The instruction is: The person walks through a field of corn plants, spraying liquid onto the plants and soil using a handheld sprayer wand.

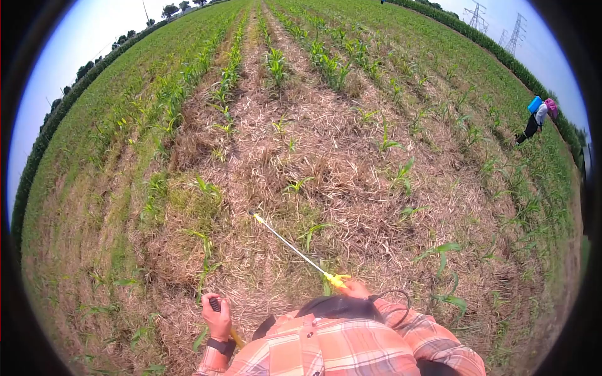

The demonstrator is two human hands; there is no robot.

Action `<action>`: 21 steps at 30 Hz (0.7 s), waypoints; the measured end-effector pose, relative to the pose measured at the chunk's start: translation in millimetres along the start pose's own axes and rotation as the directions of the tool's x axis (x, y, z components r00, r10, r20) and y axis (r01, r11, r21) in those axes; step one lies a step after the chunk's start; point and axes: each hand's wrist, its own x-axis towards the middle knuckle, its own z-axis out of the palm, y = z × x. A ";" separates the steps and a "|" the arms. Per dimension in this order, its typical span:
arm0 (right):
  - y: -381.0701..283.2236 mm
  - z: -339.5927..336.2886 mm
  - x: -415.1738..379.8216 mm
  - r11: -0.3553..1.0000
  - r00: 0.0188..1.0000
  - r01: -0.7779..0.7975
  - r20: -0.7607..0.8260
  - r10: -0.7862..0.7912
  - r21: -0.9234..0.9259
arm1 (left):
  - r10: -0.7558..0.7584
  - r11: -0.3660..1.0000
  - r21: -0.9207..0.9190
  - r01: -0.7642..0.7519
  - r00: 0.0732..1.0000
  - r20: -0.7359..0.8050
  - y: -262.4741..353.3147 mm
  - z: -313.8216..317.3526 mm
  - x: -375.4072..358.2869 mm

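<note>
My left hand [217, 318] is wrapped round a black ribbed grip on a yellowish lever [237, 338] at the lower left, beside my plaid shirt. Held low in front of my body, my right hand [355, 289] has its fingers closed on the yellow handle of a spray wand [291, 246]. The wand's thin metal tube points forward and to the left, and its yellow nozzle end hangs over dry straw. A thin dark hose curves beside my right wrist.
Rows of young green plants [276, 66] stretch ahead, with dry straw [326, 144] between them. Small plants stand near the wand and at my right. Far right, a person [533, 122] with a blue tank bends over. Pylons [516, 34] and a hedge line the horizon.
</note>
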 end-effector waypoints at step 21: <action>203.0 -160.7 -21.6 0.643 0.740 -0.071 -0.392 0.547 0.763 | 0.159 0.919 0.326 -0.221 0.966 0.205 34.8 249.0 33.0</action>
